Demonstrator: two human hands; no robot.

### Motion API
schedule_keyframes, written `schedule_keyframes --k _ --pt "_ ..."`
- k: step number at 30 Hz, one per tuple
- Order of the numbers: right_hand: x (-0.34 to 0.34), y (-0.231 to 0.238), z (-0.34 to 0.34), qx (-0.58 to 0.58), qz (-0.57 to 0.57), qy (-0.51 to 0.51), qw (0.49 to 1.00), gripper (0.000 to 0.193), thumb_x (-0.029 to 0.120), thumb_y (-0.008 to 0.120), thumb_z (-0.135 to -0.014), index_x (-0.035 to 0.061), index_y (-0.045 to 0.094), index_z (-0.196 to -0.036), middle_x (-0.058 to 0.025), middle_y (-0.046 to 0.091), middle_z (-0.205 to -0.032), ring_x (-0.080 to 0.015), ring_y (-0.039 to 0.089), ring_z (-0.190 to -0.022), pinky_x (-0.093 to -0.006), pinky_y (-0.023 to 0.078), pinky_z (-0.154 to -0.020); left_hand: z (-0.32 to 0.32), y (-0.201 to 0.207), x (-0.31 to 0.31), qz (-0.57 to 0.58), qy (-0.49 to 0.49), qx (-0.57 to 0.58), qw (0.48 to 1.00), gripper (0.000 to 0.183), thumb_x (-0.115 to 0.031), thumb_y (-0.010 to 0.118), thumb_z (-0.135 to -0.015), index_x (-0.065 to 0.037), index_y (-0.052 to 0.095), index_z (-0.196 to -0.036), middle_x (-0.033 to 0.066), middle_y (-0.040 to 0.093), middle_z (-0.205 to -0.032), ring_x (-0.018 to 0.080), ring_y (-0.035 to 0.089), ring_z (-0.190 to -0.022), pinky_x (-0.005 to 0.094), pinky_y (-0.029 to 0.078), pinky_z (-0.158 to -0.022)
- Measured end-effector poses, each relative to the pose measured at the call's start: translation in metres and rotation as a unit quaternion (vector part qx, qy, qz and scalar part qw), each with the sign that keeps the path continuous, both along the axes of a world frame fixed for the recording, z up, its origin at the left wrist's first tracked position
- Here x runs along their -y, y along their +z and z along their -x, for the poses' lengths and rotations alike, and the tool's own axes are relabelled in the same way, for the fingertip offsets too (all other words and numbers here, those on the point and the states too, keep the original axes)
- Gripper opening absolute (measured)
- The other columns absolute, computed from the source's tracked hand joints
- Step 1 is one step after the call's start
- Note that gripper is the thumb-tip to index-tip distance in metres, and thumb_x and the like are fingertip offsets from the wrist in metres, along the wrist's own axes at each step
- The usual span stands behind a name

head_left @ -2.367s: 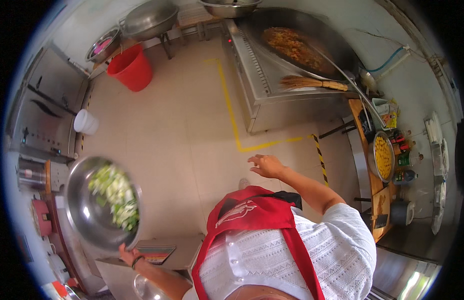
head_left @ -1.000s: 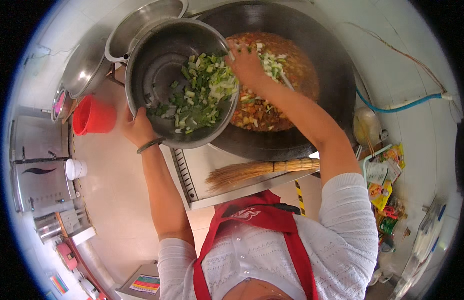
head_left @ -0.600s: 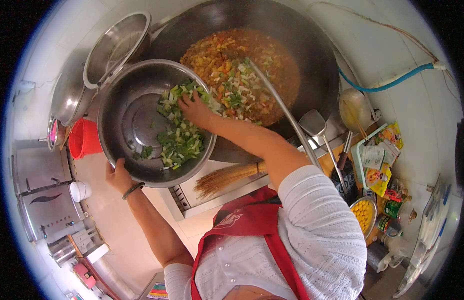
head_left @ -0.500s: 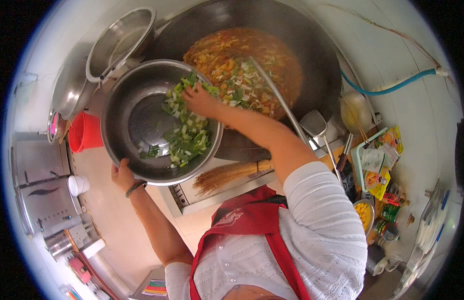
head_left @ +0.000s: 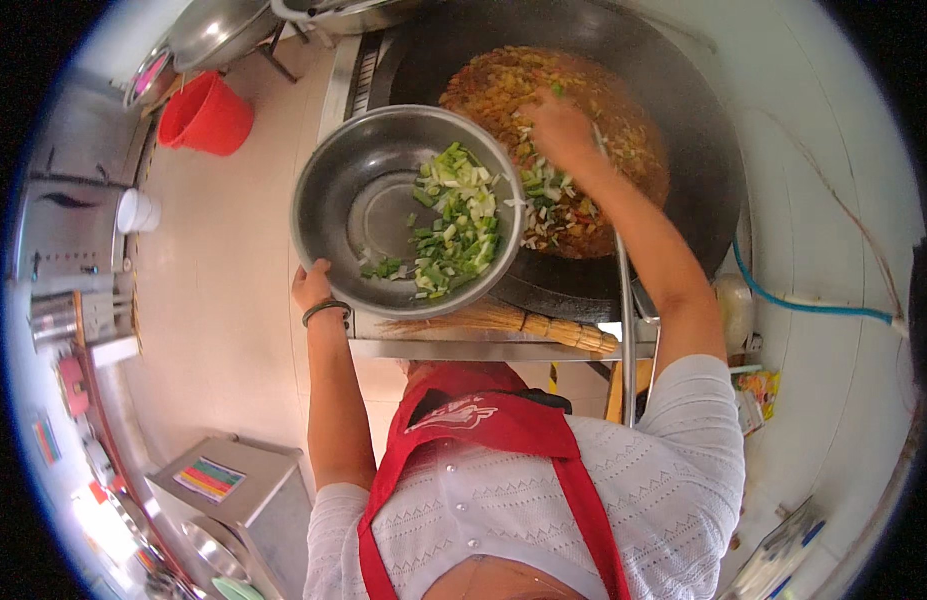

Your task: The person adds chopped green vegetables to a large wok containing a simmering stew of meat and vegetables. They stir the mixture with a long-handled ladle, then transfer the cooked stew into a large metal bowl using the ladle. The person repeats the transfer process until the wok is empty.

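My left hand (head_left: 313, 285) grips the near left rim of a wide metal bowl (head_left: 353, 180), which rests or is held at the near left edge of a big dark wok (head_left: 703, 170). Chopped green and white scallions (head_left: 458, 220) lie heaped on the bowl's right side. Over the wok is my right hand (head_left: 561, 130), slightly blurred, fingers drawn together with a bit of green at their tips. Beneath it spreads an orange-brown stew (head_left: 603, 95), with more chopped scallions on top beside the bowl. A long metal handle (head_left: 624, 300) slants out of the wok past my right forearm.
A straw brush (head_left: 523, 322) lies along the stove's front edge. On the floor at the far left stands a red bucket (head_left: 208, 115), near a white tub (head_left: 138, 212). A steel cabinet (head_left: 228, 480) is at the lower left. A blue hose (head_left: 803, 305) runs along the right wall.
My right hand has gone from the scallions in the bowl to above the stew. The view has shifted, and my left hand still holds the bowl's rim.
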State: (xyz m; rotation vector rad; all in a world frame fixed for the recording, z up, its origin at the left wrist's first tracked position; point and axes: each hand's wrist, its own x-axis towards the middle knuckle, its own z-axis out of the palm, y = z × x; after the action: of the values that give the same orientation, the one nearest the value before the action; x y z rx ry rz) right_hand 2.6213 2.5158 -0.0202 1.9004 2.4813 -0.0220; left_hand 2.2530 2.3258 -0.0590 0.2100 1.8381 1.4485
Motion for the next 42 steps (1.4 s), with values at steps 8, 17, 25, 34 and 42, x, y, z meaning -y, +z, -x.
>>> schedule_keyframes --k 8,17,25,34,42 --pt "0.118 -0.044 0.164 -0.071 0.164 0.136 0.974 0.034 0.001 0.048 -0.083 0.0112 0.059 -0.113 -0.0113 0.058 -0.104 -0.03 0.058 -0.094 -0.0445 0.049 -0.079 0.073 -0.06 0.125 0.148 -0.151 0.311 0.927 0.016 -0.017 0.063 -0.074 -0.01 0.051 -0.081 0.0041 0.054 -0.071 0.0159 0.044 -0.045 0.0248 0.029 -0.035" --pt "0.274 0.09 0.356 -0.181 0.006 0.175 0.968 0.034 0.004 0.049 -0.08 0.0106 0.059 -0.112 -0.0093 0.06 -0.108 -0.0286 0.057 -0.097 -0.0412 0.05 -0.077 0.241 0.01 0.329 0.002 -0.106 0.196 0.975 0.008 -0.008 0.056 -0.072 -0.009 0.048 -0.075 -0.0006 0.048 -0.063 0.0085 0.044 -0.045 0.0218 0.027 -0.034" --pt "0.541 0.097 0.809 0.04 -0.104 0.405 0.908 0.071 0.031 0.068 -0.072 0.0249 0.035 -0.135 -0.0122 0.019 -0.145 -0.0309 0.028 -0.129 -0.0423 0.037 -0.096 0.595 0.015 0.631 -0.132 -0.058 0.224 0.964 0.033 -0.012 0.056 -0.073 -0.003 0.05 -0.104 0.0025 0.054 -0.08 0.0104 0.054 -0.06 0.0216 0.04 -0.044" --pt "0.601 0.045 0.783 0.079 0.006 0.373 0.925 0.054 0.018 0.064 -0.07 0.0245 0.05 -0.122 -0.0183 0.043 -0.115 -0.0293 0.056 -0.096 -0.0412 0.051 -0.067 0.553 0.019 0.713 -0.092 -0.048 0.177 0.979 0.037 -0.013 0.059 -0.074 0.0 0.05 -0.107 0.0077 0.058 -0.093 0.0167 0.06 -0.072 0.0262 0.05 -0.053" --pt "0.59 0.062 0.745 -0.496 0.358 0.066 0.788 0.026 0.015 0.068 -0.073 0.0138 0.062 -0.098 -0.0112 0.061 -0.087 -0.0182 0.059 -0.064 -0.0304 0.05 -0.053 0.501 0.063 0.69 -0.054 0.033 0.206 0.977 0.036 -0.009 0.06 -0.07 0.006 0.05 -0.101 0.0113 0.057 -0.088 0.0219 0.06 -0.071 0.0325 0.053 -0.058"
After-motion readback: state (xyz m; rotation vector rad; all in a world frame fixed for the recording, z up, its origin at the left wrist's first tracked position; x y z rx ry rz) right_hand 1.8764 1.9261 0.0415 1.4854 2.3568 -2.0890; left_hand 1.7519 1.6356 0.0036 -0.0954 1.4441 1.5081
